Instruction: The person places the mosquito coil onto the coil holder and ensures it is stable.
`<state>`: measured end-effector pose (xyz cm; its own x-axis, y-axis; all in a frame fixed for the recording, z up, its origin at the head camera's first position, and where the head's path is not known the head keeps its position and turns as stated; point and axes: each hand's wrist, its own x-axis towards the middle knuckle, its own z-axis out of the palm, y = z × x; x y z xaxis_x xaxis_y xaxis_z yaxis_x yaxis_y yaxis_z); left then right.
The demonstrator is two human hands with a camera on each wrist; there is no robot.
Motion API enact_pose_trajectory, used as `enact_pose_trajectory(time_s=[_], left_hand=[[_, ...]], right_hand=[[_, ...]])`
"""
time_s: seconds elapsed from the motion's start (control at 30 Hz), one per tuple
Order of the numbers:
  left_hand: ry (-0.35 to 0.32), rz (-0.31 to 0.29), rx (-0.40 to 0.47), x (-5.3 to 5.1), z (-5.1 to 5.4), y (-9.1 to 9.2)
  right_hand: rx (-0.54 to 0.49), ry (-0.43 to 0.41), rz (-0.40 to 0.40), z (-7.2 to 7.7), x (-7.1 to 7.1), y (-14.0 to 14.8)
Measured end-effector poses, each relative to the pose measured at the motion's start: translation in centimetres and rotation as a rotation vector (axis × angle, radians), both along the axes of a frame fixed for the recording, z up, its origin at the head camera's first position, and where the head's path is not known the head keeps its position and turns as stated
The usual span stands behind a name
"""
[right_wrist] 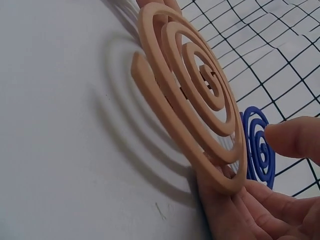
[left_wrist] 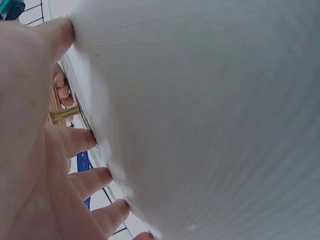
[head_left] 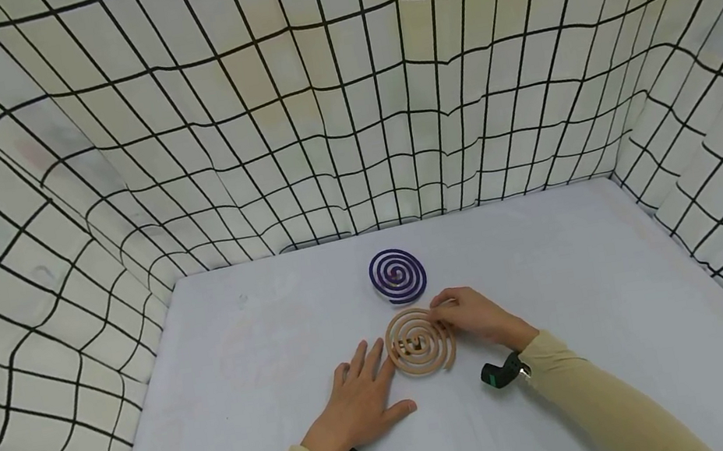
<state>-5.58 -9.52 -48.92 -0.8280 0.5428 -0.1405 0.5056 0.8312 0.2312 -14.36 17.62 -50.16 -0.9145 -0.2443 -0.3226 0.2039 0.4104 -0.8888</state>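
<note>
A tan mosquito coil (head_left: 420,341) lies in front of me, raised a little over the white tabletop. Through its rings shows a gold-coloured metal piece (left_wrist: 65,115) that stands beneath it. My right hand (head_left: 475,312) holds the coil's far right edge with bent fingers; in the right wrist view they reach under the outer ring, while the thumb (right_wrist: 295,137) stays off it. My left hand (head_left: 361,401) rests flat with spread fingers on the table, its index fingertip beside the coil's left edge. A dark blue mosquito coil (head_left: 398,276) sits just beyond the tan one.
White cloth covers the table (head_left: 262,312). Black netting (head_left: 358,112) over pale walls encloses its back and both sides. Small dark cameras are strapped at both wrists, the right one (head_left: 501,372) hanging near the tabletop.
</note>
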Motion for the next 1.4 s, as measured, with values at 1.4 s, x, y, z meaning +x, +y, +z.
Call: enact_pose_trajectory(time_s=[1.4], left_hand=[[-0.014, -0.022, -0.015, -1.0, -0.3, -0.8]], right_hand=[[-0.151, 0.003, 0.031, 0.5, 0.9, 6.0]])
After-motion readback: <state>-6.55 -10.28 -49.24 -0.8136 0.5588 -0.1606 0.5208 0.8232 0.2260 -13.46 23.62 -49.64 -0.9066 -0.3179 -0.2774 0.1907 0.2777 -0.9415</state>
